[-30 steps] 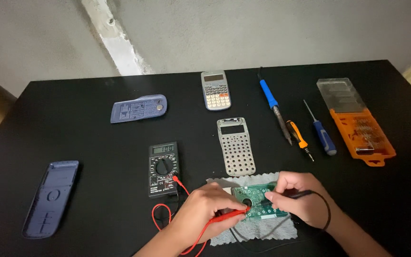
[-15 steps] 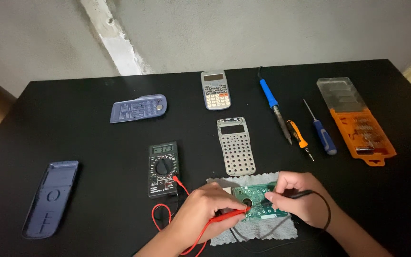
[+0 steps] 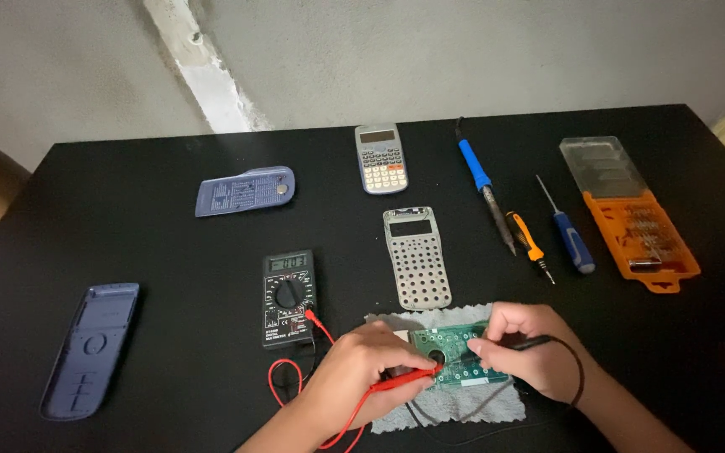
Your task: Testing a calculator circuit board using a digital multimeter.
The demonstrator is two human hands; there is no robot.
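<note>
A green circuit board (image 3: pixel 456 346) lies on a grey cloth (image 3: pixel 396 323) near the front of the black table (image 3: pixel 169 252). My left hand (image 3: pixel 361 367) grips a red probe (image 3: pixel 400 382) whose tip touches the board. My right hand (image 3: pixel 524 348) grips a black probe (image 3: pixel 524 342), its tip also on the board. Red and black leads run to a black multimeter (image 3: pixel 289 297) left of the cloth.
A silver calculator front shell (image 3: pixel 416 257) lies behind the cloth. Further back are a whole calculator (image 3: pixel 381 158), a blue cover (image 3: pixel 243 191), a blue soldering iron (image 3: pixel 484 183), two screwdrivers (image 3: pixel 568 233) and an orange bit case (image 3: pixel 635 220). A blue back shell (image 3: pixel 91 349) lies far left.
</note>
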